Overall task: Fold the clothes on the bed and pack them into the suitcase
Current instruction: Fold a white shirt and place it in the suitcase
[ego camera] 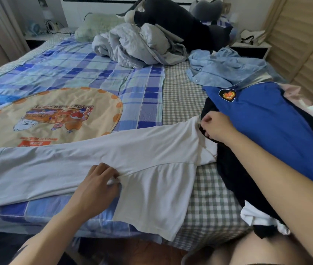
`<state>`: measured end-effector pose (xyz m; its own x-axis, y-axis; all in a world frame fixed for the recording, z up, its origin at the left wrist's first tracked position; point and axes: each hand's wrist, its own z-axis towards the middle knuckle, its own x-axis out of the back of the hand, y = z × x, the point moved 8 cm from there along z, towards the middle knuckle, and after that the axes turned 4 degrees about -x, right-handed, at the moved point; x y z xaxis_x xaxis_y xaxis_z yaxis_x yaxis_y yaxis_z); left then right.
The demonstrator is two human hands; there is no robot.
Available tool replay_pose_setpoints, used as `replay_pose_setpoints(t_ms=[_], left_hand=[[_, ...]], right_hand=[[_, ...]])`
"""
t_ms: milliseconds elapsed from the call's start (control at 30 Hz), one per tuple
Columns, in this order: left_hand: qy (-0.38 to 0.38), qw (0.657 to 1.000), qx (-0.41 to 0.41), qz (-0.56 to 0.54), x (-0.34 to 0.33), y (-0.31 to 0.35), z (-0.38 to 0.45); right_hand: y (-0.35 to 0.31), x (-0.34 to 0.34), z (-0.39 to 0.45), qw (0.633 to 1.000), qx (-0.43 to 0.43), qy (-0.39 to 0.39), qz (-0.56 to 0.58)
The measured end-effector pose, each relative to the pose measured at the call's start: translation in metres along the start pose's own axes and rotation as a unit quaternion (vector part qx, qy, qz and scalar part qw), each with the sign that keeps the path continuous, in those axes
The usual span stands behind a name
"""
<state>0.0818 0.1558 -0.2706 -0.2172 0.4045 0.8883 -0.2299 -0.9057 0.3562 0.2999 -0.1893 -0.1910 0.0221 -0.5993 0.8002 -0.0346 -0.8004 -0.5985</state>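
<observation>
A white T-shirt (pixel 98 159) lies spread flat across the near part of the bed, its hem at the left and its collar at the right. My left hand (pixel 98 180) pinches the fabric at the armpit seam of the near sleeve. My right hand (pixel 216 127) pinches the shirt's collar edge at the right, beside a pile of clothes. That pile holds a blue T-shirt (pixel 266 115) with a cartoon badge, a dark garment (pixel 234 175) under it, and a light blue shirt (pixel 226 67) behind. No suitcase is in view.
A crumpled grey quilt (pixel 136 46) and dark plush toys (pixel 176 20) sit at the head of the bed. The blue plaid bedspread (pixel 79 69) with a cartoon print covers the left side. A bedside table (pixel 251 48) stands at back right; the bed's front edge is near my legs.
</observation>
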Motion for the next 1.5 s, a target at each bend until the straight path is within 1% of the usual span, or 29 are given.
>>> replay_pose_setpoints(t_ms=[33, 100, 133, 167, 200, 267, 333, 400, 467, 500, 533, 567, 600, 633, 667, 733, 767, 833, 867, 933, 1000, 1067, 1133, 1200, 1333, 1367, 1400, 1467, 1500], left_hand=[[0.008, 1.000, 0.001, -0.007, -0.002, -0.001, -0.003], [0.034, 0.999, 0.015, -0.009, -0.005, 0.001, -0.007], [0.043, 0.999, 0.025, -0.012, -0.007, 0.000, -0.007], [0.053, 0.998, 0.030, -0.012, -0.010, -0.002, -0.007], [0.053, 0.998, 0.030, -0.005, -0.014, -0.005, -0.005], [0.045, 0.999, 0.002, 0.020, -0.019, -0.007, -0.002], [0.059, 0.998, -0.008, 0.007, -0.013, -0.008, -0.001], [0.073, 0.997, -0.010, -0.025, -0.003, -0.003, -0.002], [0.062, 0.997, -0.012, -0.032, 0.000, 0.002, 0.000], [0.057, 0.998, -0.019, -0.027, 0.001, 0.004, -0.001], [0.047, 0.998, -0.022, -0.022, 0.001, 0.003, -0.004], [0.044, 0.999, -0.025, -0.014, 0.002, 0.001, -0.009], [0.042, 0.999, -0.010, -0.004, 0.004, -0.005, -0.016], [0.047, 0.999, 0.013, 0.013, 0.008, -0.014, -0.026], [0.051, 0.997, 0.036, 0.039, 0.013, -0.026, -0.036], [0.044, 0.991, 0.066, 0.107, 0.025, -0.053, -0.054], [0.036, 0.987, 0.078, 0.137, 0.032, -0.069, -0.061], [0.029, 0.981, 0.091, 0.170, 0.049, -0.093, -0.068], [0.023, 0.981, 0.078, 0.176, 0.055, -0.100, -0.068], [-0.014, 0.985, 0.014, 0.173, 0.060, -0.103, -0.069], [-0.046, 0.984, -0.041, 0.169, 0.063, -0.102, -0.072], [-0.033, 0.984, -0.039, 0.170, 0.072, -0.102, -0.077], [0.017, 0.986, -0.020, 0.167, 0.081, -0.107, -0.081], [0.046, 0.988, -0.015, 0.146, 0.083, -0.109, -0.085], [0.017, 0.990, -0.047, 0.135, 0.072, -0.108, -0.093], [0.020, 0.990, -0.033, 0.135, 0.074, -0.112, -0.095], [0.027, 0.991, -0.001, 0.134, 0.079, -0.123, -0.098], [0.040, 0.985, 0.095, 0.140, 0.092, -0.153, -0.110], [0.034, 0.978, 0.139, 0.153, 0.098, -0.170, -0.117]], right_hand=[[0.005, -0.001, -0.015, 0.998, 0.003, -0.047, -0.042], [0.019, -0.016, -0.047, 0.979, -0.019, -0.171, -0.112], [0.024, -0.022, -0.056, 0.970, -0.028, -0.207, -0.126], [0.027, -0.025, -0.060, 0.967, -0.032, -0.216, -0.130], [0.026, -0.026, -0.061, 0.969, -0.030, -0.210, -0.128], [0.027, -0.026, -0.054, 0.978, -0.043, -0.175, -0.102], [0.031, -0.025, -0.045, 0.984, -0.071, -0.129, -0.098], [0.035, -0.025, -0.042, 0.979, -0.103, -0.114, -0.136], [0.032, -0.026, -0.046, 0.971, -0.103, -0.109, -0.186], [0.024, -0.023, -0.051, 0.971, -0.069, -0.078, -0.216], [0.012, -0.018, -0.058, 0.972, -0.002, -0.013, -0.235], [-0.003, -0.013, -0.072, 0.967, 0.088, 0.071, -0.230], [-0.018, -0.012, -0.094, 0.951, 0.187, 0.138, -0.204], [-0.032, -0.018, -0.120, 0.931, 0.274, 0.163, -0.175], [-0.043, -0.031, -0.141, 0.914, 0.342, 0.149, -0.157], [-0.059, -0.067, -0.167, 0.888, 0.426, 0.080, -0.156], [-0.067, -0.083, -0.173, 0.881, 0.444, 0.046, -0.158], [-0.083, -0.106, -0.175, 0.884, 0.446, -0.010, -0.142], [-0.091, -0.115, -0.175, 0.888, 0.438, -0.035, -0.137], [-0.106, -0.131, -0.181, 0.886, 0.434, -0.066, -0.148], [-0.118, -0.143, -0.190, 0.880, 0.442, -0.065, -0.160], [-0.126, -0.152, -0.194, 0.882, 0.436, -0.048, -0.173], [-0.130, -0.160, -0.193, 0.888, 0.417, -0.025, -0.190], [-0.131, -0.162, -0.192, 0.892, 0.408, -0.010, -0.192], [-0.143, -0.158, -0.189, 0.904, 0.387, -0.003, -0.182], [-0.153, -0.160, -0.189, 0.901, 0.395, -0.007, -0.182], [-0.165, -0.165, -0.191, 0.895, 0.410, -0.022, -0.171], [-0.184, -0.185, -0.197, 0.875, 0.451, -0.079, -0.159], [-0.189, -0.198, -0.199, 0.862, 0.465, -0.106, -0.172]])
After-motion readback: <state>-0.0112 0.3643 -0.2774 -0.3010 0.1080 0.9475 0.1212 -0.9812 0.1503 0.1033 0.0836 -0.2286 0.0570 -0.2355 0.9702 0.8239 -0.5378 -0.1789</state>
